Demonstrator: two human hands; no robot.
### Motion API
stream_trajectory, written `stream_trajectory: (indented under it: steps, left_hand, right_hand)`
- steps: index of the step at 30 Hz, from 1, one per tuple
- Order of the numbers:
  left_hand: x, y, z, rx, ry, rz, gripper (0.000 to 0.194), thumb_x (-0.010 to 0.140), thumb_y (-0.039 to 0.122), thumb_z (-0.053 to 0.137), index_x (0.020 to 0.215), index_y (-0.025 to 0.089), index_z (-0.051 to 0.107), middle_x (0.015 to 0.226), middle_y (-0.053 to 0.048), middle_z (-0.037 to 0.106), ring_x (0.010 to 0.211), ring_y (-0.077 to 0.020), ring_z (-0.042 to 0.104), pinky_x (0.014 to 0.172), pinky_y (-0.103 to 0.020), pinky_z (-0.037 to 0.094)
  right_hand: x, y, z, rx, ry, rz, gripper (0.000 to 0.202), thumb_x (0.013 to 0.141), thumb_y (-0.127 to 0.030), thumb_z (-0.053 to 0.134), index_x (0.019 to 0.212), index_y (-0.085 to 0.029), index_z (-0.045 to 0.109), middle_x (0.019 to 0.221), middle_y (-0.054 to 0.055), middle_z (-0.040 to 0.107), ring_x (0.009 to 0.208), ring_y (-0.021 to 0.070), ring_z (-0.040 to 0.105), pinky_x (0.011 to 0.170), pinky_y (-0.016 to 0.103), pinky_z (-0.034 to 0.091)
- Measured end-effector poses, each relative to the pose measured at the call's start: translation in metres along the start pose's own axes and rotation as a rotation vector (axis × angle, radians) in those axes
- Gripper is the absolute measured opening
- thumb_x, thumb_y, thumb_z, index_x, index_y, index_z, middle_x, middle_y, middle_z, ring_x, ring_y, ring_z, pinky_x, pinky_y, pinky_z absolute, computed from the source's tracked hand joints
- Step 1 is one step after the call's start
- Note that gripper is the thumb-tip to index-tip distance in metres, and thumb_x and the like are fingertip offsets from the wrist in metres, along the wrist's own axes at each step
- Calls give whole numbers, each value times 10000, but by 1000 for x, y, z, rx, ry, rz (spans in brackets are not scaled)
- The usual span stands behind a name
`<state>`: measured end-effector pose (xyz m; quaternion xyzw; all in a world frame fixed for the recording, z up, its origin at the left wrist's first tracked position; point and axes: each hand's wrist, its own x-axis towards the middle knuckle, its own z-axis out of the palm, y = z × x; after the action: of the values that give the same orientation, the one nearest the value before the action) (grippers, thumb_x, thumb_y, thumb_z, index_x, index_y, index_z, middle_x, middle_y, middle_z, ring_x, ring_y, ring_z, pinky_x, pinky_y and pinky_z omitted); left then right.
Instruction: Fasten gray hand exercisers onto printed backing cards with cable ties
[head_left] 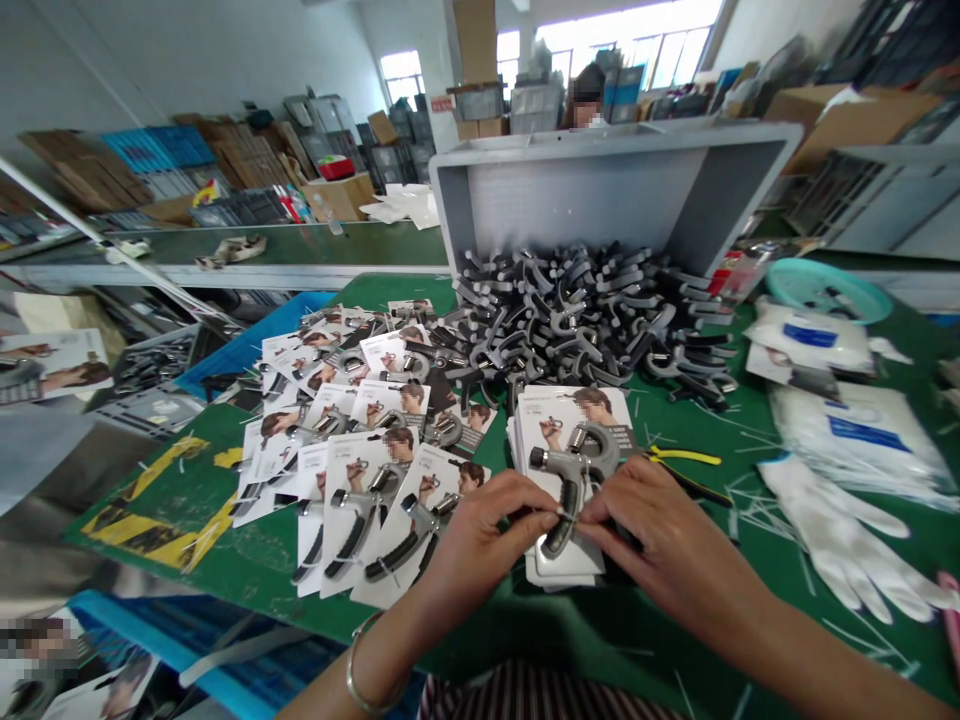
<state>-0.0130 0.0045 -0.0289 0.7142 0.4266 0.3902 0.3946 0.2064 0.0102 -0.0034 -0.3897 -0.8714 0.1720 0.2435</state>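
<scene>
A grey and black hand grip [568, 495] lies on a stack of printed cards [536, 415] near the table's front edge. My left hand [487, 530], a bangle on its wrist, pinches a thin white tie at the grip's left handle. On the right side of the same handle, my right hand [645, 510] has its fingers pressed together by the tie; what exactly they hold is too small to tell. To the left, several cards with grips on them [364, 500] overlap in rows. A big pile of loose grips [570, 320] sits behind the stack.
A grey crate [577, 195] lies tipped behind the pile. Yellow-handled pliers [686, 456], a white glove [832, 530], bags of white ties [862, 440] and a turquoise bowl [829, 290] are on the right. Loose ties litter the green table [465, 635]. A person [587, 95] is beyond the crate.
</scene>
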Motion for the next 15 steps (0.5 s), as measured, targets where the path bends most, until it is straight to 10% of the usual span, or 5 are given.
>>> stream_trajectory:
  steps: [15]
  left_hand:
    - [7, 34, -12, 521, -167, 205, 219, 984, 189, 478, 871, 168, 664, 872, -48, 668, 840, -177, 566, 761, -328, 437]
  right_hand:
    - [8, -6, 4, 62, 19, 30, 53, 946, -256, 622, 917, -220, 649, 836, 27, 685, 816, 213, 549, 750, 346, 412]
